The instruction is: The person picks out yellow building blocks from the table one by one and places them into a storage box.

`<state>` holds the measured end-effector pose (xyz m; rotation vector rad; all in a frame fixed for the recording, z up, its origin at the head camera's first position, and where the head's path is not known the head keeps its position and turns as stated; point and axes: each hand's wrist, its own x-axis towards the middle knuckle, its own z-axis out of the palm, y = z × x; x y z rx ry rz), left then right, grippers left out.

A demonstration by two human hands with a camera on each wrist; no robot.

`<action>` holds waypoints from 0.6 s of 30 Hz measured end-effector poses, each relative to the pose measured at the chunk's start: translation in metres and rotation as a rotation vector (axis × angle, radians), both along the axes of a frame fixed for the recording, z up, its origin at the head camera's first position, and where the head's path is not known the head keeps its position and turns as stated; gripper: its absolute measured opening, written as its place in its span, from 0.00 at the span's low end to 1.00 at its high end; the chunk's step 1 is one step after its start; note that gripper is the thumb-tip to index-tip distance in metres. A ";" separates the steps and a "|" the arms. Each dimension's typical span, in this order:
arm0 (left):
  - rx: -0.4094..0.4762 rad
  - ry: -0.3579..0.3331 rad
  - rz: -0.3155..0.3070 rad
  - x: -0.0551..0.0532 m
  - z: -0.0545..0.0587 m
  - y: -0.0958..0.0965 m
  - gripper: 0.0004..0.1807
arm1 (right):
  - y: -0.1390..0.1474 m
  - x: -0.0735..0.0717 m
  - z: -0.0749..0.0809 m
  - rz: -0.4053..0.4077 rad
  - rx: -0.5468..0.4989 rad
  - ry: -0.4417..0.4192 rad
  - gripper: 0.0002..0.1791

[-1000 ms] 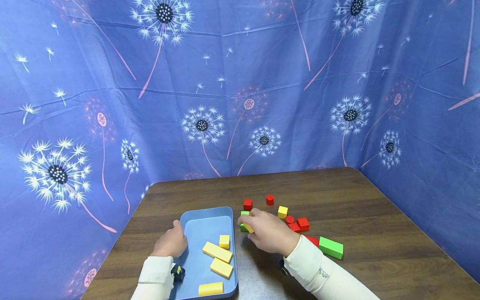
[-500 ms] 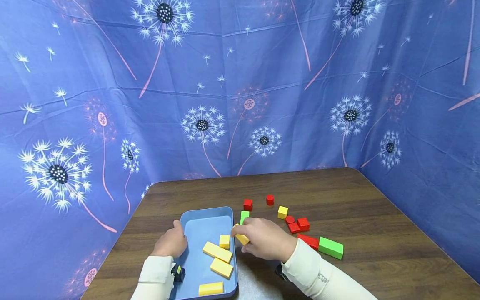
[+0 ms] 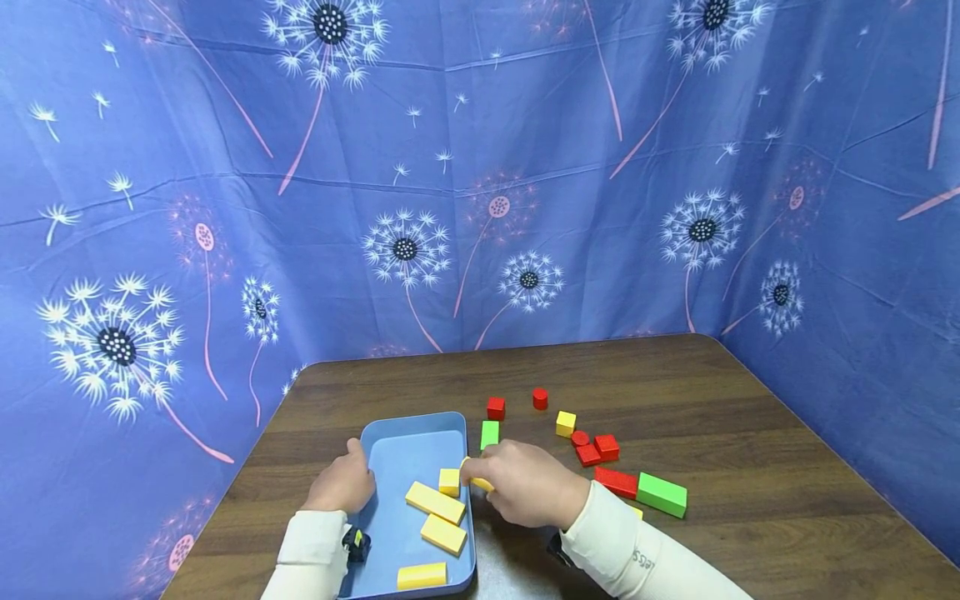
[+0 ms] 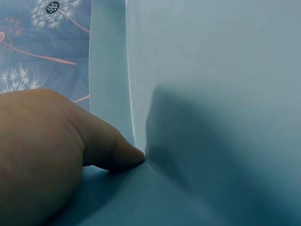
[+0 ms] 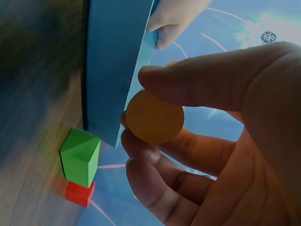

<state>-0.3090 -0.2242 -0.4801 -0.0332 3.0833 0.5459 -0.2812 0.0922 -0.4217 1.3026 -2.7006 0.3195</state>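
My right hand [image 3: 536, 483] pinches a yellow cylinder block [image 5: 155, 117] between thumb and fingers; its round end faces the right wrist camera. That hand is at the right wall of the blue tray [image 3: 408, 450], just above the rim. On the tray's left side, my left hand [image 3: 341, 482] grips the wall, its thumb [image 4: 110, 148] reaching over to the inside; its other fingers are mostly hidden. Inside the tray lie a small yellow cube [image 3: 449, 482], a long yellow block [image 3: 435, 502], a shorter yellow block [image 3: 443, 535] and a yellow rounded block [image 3: 422, 576].
Right of the tray, a green block [image 3: 490, 434] stands near a red cube [image 3: 496, 408] and a red cylinder [image 3: 540, 399]. Farther right are a yellow cube [image 3: 566, 424], several red blocks [image 3: 607, 447] and a long green block [image 3: 662, 495]. A dandelion-print cloth [image 3: 480, 167] hangs behind the table.
My right hand has carried the yellow cylinder block from beside the green block toward the near left, up to the tray's right rim. My left hand stays in place on the tray.
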 end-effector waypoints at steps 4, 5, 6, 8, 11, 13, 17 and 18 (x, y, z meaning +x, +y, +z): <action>-0.006 -0.002 -0.003 -0.001 -0.001 0.000 0.37 | -0.001 0.001 -0.001 0.006 0.008 -0.024 0.24; -0.006 -0.003 -0.003 -0.001 -0.001 0.000 0.37 | -0.002 0.002 -0.001 0.006 0.009 -0.034 0.24; -0.006 -0.006 -0.002 -0.001 -0.001 0.000 0.37 | -0.002 0.002 -0.001 0.004 0.010 -0.043 0.25; -0.004 -0.008 0.000 -0.001 -0.001 0.000 0.37 | -0.003 0.002 -0.001 -0.002 0.015 -0.068 0.26; 0.001 -0.010 0.004 -0.001 -0.001 0.000 0.37 | -0.004 0.003 -0.001 -0.035 0.022 -0.094 0.27; 0.003 -0.008 0.004 -0.001 -0.001 0.000 0.37 | -0.005 0.003 -0.001 -0.061 0.026 -0.099 0.26; 0.000 -0.009 0.002 -0.002 -0.001 0.000 0.37 | -0.007 0.003 -0.003 -0.095 0.039 -0.084 0.23; -0.001 -0.010 0.002 -0.002 -0.002 -0.001 0.37 | -0.008 0.003 -0.003 -0.096 0.042 -0.078 0.22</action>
